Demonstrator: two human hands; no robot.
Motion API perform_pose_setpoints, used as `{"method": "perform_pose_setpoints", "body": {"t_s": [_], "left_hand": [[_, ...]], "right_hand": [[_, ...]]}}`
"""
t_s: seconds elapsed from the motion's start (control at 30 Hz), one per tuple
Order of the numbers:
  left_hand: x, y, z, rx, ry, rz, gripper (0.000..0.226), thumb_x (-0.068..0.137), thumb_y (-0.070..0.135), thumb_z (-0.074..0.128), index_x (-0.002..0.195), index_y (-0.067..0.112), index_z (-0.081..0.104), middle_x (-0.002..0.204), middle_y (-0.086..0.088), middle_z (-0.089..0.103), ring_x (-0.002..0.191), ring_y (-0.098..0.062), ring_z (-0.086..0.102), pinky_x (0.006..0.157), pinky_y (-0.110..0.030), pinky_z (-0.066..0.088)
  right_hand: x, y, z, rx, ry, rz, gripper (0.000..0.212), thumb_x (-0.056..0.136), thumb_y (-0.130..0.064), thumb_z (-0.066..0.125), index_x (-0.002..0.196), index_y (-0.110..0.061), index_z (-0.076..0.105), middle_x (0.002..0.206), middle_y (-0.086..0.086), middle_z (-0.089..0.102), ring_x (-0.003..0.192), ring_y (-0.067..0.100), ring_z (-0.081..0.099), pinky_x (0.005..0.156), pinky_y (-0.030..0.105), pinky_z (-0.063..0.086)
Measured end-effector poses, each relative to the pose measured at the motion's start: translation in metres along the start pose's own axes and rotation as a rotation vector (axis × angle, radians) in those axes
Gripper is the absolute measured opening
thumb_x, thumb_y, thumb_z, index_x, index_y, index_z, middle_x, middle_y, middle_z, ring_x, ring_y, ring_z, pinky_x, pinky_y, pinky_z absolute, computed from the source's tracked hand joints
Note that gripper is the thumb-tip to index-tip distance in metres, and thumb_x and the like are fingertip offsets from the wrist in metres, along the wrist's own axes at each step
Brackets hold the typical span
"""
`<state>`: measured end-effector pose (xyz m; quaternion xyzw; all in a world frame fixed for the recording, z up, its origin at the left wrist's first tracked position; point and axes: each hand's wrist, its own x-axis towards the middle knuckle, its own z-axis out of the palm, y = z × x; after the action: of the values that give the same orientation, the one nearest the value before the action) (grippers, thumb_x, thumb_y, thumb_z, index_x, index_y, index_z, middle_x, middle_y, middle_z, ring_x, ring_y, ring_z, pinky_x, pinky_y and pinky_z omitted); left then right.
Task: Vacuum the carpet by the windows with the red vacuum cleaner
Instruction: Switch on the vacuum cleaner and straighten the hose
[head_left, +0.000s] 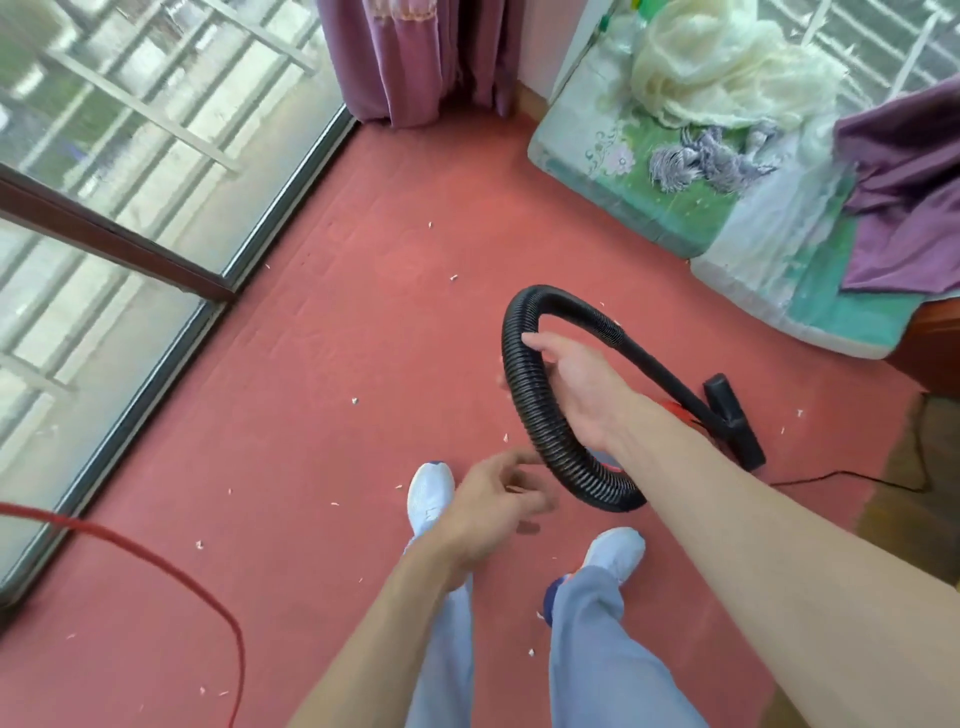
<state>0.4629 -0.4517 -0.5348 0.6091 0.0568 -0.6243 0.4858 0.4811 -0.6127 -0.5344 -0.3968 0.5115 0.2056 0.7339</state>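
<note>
Vacuum cleaner (675, 408): on the carpet at the person's right, almost wholly hidden behind the right forearm; only slivers of red body show.
Hose (540, 415): black, ribbed, raised off the floor in a round loop that runs into a smooth black tube (660, 364).
Nozzle (735, 421): black floor head at the tube's end, resting on the carpet near the mattress corner.
Right hand (576, 384): reaches through the loop and grips the hose, thumb laid over the ribs; fingers behind it are blurred.
Left hand (498, 499): held low just beside the bottom of the loop, fingers loose and spread, holding nothing; blurred.
Carpet (363, 338): red, running up to the windows (156, 171); small white scraps (355, 400) scattered across it.
Cords: black cord (852, 477) trails right from behind the forearm; red cord (171, 566) curves across the lower left.
Feet: white shoes (430, 493) planted on the carpet, pale blue trousers (587, 649) above them.
Surroundings: purple curtain (415, 62) in the corner; green flowered mattress (649, 197) on the right, carrying cream netting (717, 73) and a purple cloth (904, 197).
</note>
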Motion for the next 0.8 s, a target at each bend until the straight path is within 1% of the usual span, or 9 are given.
{"method": "perform_pose_setpoints", "body": {"t_s": [0.1, 0.23, 0.33, 0.4, 0.5, 0.6, 0.67, 0.73, 0.8], "left_hand": [[-0.017, 0.014, -0.013, -0.173, 0.153, -0.038, 0.025, 0.098, 0.005, 0.052, 0.122, 0.003, 0.062, 0.108, -0.018, 0.069, 0.093, -0.03, 0.069, 0.081, -0.04, 0.059], [-0.024, 0.057, -0.021, -0.586, 0.176, -0.049, 0.048, 0.105, 0.041, 0.038, 0.11, -0.002, 0.058, 0.095, -0.017, 0.06, 0.08, -0.028, 0.063, 0.072, -0.039, 0.057], [-0.022, 0.085, -0.018, -0.79, 0.153, -0.045, 0.057, 0.101, 0.054, 0.04, 0.108, -0.001, 0.055, 0.106, -0.023, 0.066, 0.094, -0.035, 0.068, 0.08, -0.046, 0.055], [-0.024, 0.095, -0.017, -0.875, 0.228, -0.034, 0.051, 0.099, 0.051, 0.048, 0.108, 0.001, 0.052, 0.106, -0.022, 0.065, 0.096, -0.036, 0.069, 0.082, -0.047, 0.059], [-0.029, 0.102, -0.023, -0.85, 0.375, -0.017, 0.043, 0.096, 0.045, 0.057, 0.105, 0.003, 0.056, 0.087, -0.012, 0.061, 0.072, -0.024, 0.067, 0.068, -0.036, 0.063], [-0.036, 0.102, -0.027, -0.759, 0.46, -0.061, 0.037, 0.094, 0.042, 0.063, 0.104, 0.007, 0.056, 0.073, -0.006, 0.055, 0.057, -0.018, 0.061, 0.053, -0.029, 0.059], [-0.046, 0.104, -0.019, -0.646, 0.445, -0.089, 0.031, 0.094, 0.037, 0.063, 0.097, 0.007, 0.054, 0.068, -0.005, 0.052, 0.048, -0.017, 0.057, 0.047, -0.028, 0.054], [-0.059, 0.106, -0.004, -0.54, 0.398, -0.094, 0.027, 0.093, 0.031, 0.066, 0.092, 0.007, 0.054, 0.065, -0.007, 0.051, 0.045, -0.019, 0.056, 0.047, -0.03, 0.053], [-0.075, 0.11, 0.015, -0.437, 0.334, -0.096, 0.026, 0.091, 0.027, 0.069, 0.092, 0.005, 0.054, 0.064, -0.01, 0.052, 0.049, -0.023, 0.056, 0.053, -0.035, 0.056]], "right_hand": [[-0.037, 0.005, 0.002, -0.049, -0.066, -0.179, 0.031, 0.096, -0.018, 0.049, 0.125, -0.01, 0.057, 0.094, 0.017, 0.062, 0.074, 0.025, 0.063, 0.056, 0.03, 0.048], [-0.092, 0.014, 0.006, -0.32, -0.143, -0.264, 0.039, 0.085, -0.019, 0.051, 0.119, -0.028, 0.068, 0.089, 0.01, 0.065, 0.079, 0.022, 0.059, 0.066, 0.031, 0.045], [-0.121, 0.018, 0.009, -0.538, -0.168, -0.262, 0.045, 0.085, -0.013, 0.051, 0.119, -0.036, 0.07, 0.084, -0.001, 0.069, 0.072, 0.005, 0.063, 0.074, 0.02, 0.047], [-0.134, 0.02, 0.005, -0.6, -0.179, -0.263, 0.05, 0.085, -0.01, 0.05, 0.121, -0.039, 0.069, 0.085, -0.004, 0.068, 0.071, 0.001, 0.059, 0.076, 0.017, 0.045], [-0.148, 0.027, -0.008, -0.667, -0.199, -0.251, 0.056, 0.075, -0.019, 0.048, 0.116, -0.053, 0.067, 0.09, -0.002, 0.069, 0.079, 0.006, 0.052, 0.077, 0.023, 0.042], [-0.155, 0.045, -0.016, -0.67, -0.211, -0.221, 0.058, 0.068, -0.02, 0.046, 0.114, -0.049, 0.068, 0.084, -0.01, 0.064, 0.077, 0.005, 0.051, 0.074, 0.019, 0.04], [-0.161, 0.059, -0.02, -0.593, -0.184, -0.163, 0.054, 0.068, -0.022, 0.047, 0.108, -0.049, 0.072, 0.097, -0.01, 0.074, 0.089, 0.004, 0.06, 0.086, 0.02, 0.044], [-0.165, 0.07, -0.024, -0.456, -0.115, -0.122, 0.045, 0.073, -0.019, 0.051, 0.104, -0.039, 0.075, 0.102, -0.01, 0.076, 0.1, 0.005, 0.066, 0.087, 0.019, 0.047], [-0.173, 0.074, -0.027, -0.261, 0.006, -0.076, 0.032, 0.086, -0.012, 0.055, 0.108, -0.026, 0.074, 0.098, -0.008, 0.077, 0.093, 0.005, 0.07, 0.077, 0.016, 0.049]]}}
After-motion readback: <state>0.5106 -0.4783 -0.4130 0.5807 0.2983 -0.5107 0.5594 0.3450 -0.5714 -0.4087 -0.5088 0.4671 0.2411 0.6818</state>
